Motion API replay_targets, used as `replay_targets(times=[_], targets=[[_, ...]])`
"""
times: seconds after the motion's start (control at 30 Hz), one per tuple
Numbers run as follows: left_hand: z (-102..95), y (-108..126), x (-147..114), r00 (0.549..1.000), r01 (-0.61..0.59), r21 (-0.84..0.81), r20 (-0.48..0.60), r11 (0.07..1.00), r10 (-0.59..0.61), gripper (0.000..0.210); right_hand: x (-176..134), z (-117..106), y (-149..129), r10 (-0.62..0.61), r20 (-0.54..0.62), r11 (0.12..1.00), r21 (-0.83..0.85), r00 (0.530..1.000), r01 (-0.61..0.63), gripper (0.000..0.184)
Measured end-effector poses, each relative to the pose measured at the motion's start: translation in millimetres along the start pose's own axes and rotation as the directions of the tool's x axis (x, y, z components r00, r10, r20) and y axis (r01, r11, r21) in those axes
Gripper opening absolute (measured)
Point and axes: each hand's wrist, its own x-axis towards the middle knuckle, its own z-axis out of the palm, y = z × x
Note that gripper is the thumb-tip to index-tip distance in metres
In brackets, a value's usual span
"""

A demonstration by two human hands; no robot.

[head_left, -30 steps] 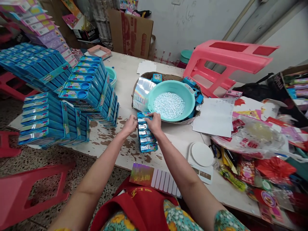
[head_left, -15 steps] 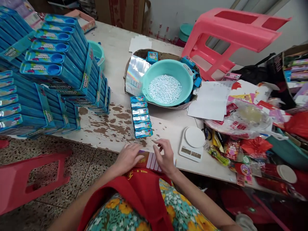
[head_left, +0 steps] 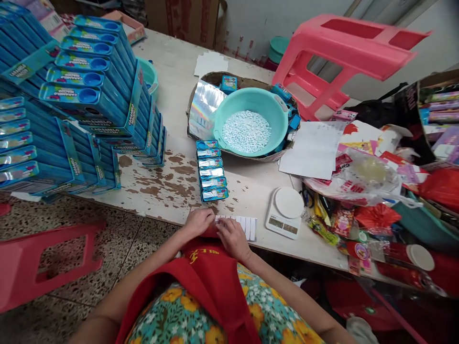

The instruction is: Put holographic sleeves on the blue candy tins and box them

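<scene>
A sheet of pale label strips (head_left: 248,227) lies at the table's front edge, its left part covered by my hands. My left hand (head_left: 198,222) rests at the sheet's left end, fingers curled in and closed on it. My right hand (head_left: 234,237) bends over the strips with fingertips pinched together, close to the left fingers; whatever is between them is too small to make out. Just beyond the hands stands a row of blue candy boxes (head_left: 212,172) with shiny faces. A white kitchen scale (head_left: 285,212) sits right of the sheet.
A teal basin (head_left: 251,143) of small white candies rests in a cut-down carton. Blue box stacks (head_left: 103,95) fill the left. A pink stool (head_left: 344,52) lies tipped behind white papers (head_left: 311,148). Bags and packets (head_left: 369,177) crowd the right.
My right hand has moved left toward my left hand, its spread fingers now pinched. My left hand has shifted slightly forward and right and curled. The sheet's strips now face up more flatly.
</scene>
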Motion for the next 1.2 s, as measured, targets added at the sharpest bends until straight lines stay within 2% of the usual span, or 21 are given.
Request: replay_targets(times=[0.13, 0.23, 0.33, 0.43, 0.5, 0.6, 0.67, 0.7, 0.8, 0.87, 0.97, 1.07, 1.2], targets=[[2.1, -2.5, 2.0, 1.000, 0.006, -0.005, -0.007, 1.000, -0.006, 0.031, 4.2, -5.2, -1.2, 0.009, 0.019, 0.999, 0.035, 1.000, -0.010, 0.010], [4.9, -3.5, 3.6, 0.999, 0.042, 0.029, -0.022, 0.999, -0.041, 0.030, 12.1, -21.9, -4.8, 0.056, 0.045, 0.995, 0.080, 0.997, -0.060, 0.011], [7.6, -3.8, 2.1, 0.998, 0.048, 0.080, -0.046, 0.996, -0.044, 0.029, 23.7, -55.3, -8.7, 0.153, 0.078, 0.957, 0.237, 0.985, -0.168, 0.008], [3.0, -1.0, -8.4, 0.995, -0.024, 0.095, -0.089, 0.995, 0.033, 0.031, 38.9, -97.7, -9.4, 0.229, 0.136, 0.878, 0.400, 0.964, -0.264, 0.007], [-8.5, 5.4, -20.7, 0.979, -0.098, -0.004, -0.183, 0.995, 0.095, 0.032, 49.8, -123.6, -8.5, 0.233, 0.164, 0.843, 0.458, 0.959, -0.283, 0.008], [-37.6, 23.7, -38.3, 0.913, -0.240, -0.228, -0.384, 0.944, 0.139, 0.032, 65.1, -151.7, -8.5, 0.198, 0.179, 0.828, 0.495, 0.964, -0.262, 0.009], [-58.2, 38.9, -43.3, 0.892, -0.325, -0.322, -0.416, 0.889, 0.176, 0.044, 74.6, -162.1, -9.9, 0.168, 0.181, 0.822, 0.516, 0.969, -0.239, 0.009], [-67.0, 45.6, -43.1, 0.902, -0.343, -0.366, -0.385, 0.865, 0.195, 0.045, 79.4, -164.6, -10.6, 0.154, 0.188, 0.814, 0.532, 0.970, -0.233, 0.010], [-86.1, 55.8, -32.6, 0.960, -0.255, -0.525, -0.235, 0.812, 0.150, 0.022, 97.2, -159.6, -8.8, 0.164, 0.213, 0.773, 0.579, 0.963, -0.260, 0.011], [-96.9, 51.6, -19.7, 0.976, -0.188, -0.574, -0.201, 0.797, 0.086, 0.025, 114.9, -146.0, -3.1, 0.231, 0.191, 0.753, 0.586, 0.954, -0.299, 0.013], [-120.7, 33.1, 7.1, 0.958, -0.166, -0.532, -0.287, 0.830, 0.008, 0.021, 154.7, -117.8, 10.6, 0.345, 0.054, 0.765, 0.562, 0.937, -0.315, 0.016], [-153.4, 9.9, 42.9, 0.925, -0.171, -0.477, -0.379, 0.862, -0.026, 0.024, 206.6, -94.1, 24.9, 0.407, -0.077, 0.807, 0.497, 0.910, -0.319, 0.017], [-186.6, -14.9, 90.0, 0.903, -0.180, -0.380, -0.430, 0.907, -0.001, 0.016, 266.6, -79.3, 37.7, 0.479, -0.119, 0.818, 0.419, 0.869, -0.394, 0.015]])
